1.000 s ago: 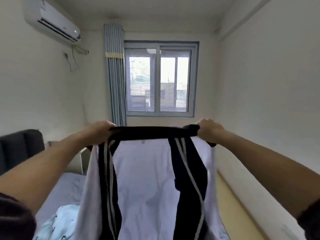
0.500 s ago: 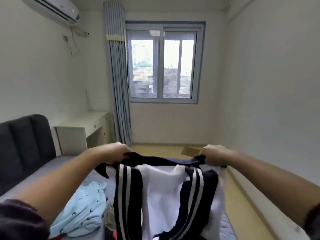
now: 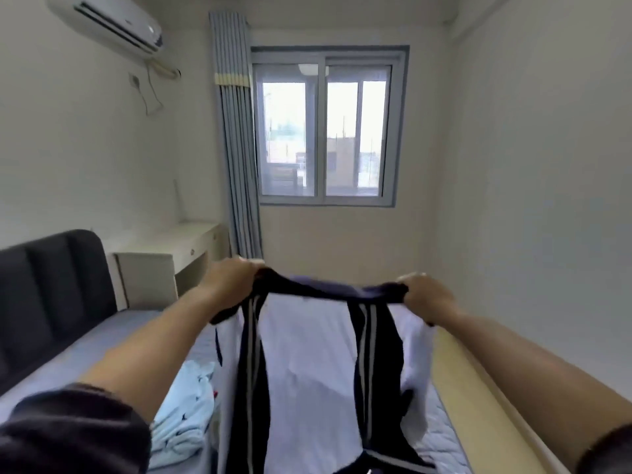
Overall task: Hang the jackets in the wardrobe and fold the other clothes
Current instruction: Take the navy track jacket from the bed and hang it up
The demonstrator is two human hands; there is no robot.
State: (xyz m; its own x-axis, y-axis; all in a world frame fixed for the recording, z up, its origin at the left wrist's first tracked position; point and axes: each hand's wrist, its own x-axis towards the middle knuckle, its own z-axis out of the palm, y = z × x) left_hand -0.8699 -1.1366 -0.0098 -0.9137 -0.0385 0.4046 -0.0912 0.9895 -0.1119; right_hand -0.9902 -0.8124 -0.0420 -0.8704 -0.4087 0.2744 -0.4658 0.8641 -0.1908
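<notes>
Left hand (image 3: 229, 280): fingers clenched on dark top edge of garment, left corner.
Right hand (image 3: 425, 295): fingers clenched on same edge, right corner.
Garment (image 3: 307, 364): white with navy striped bands, stretched between hands, hanging above bed.
Bed (image 3: 102, 340): grey-blue sheet; light blue clothing (image 3: 184, 415) crumpled at left of garment.
Headboard (image 3: 51, 289): dark, padded, left.
Table (image 3: 178, 248): cream, past headboard.
Curtain (image 3: 236, 138): grey-blue, bunched left of window (image 3: 325, 131).
Air conditioner (image 3: 106, 22): high on left wall.

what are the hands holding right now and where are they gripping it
A white-and-navy striped top, held at its two upper corners: left hand, right hand.
</notes>
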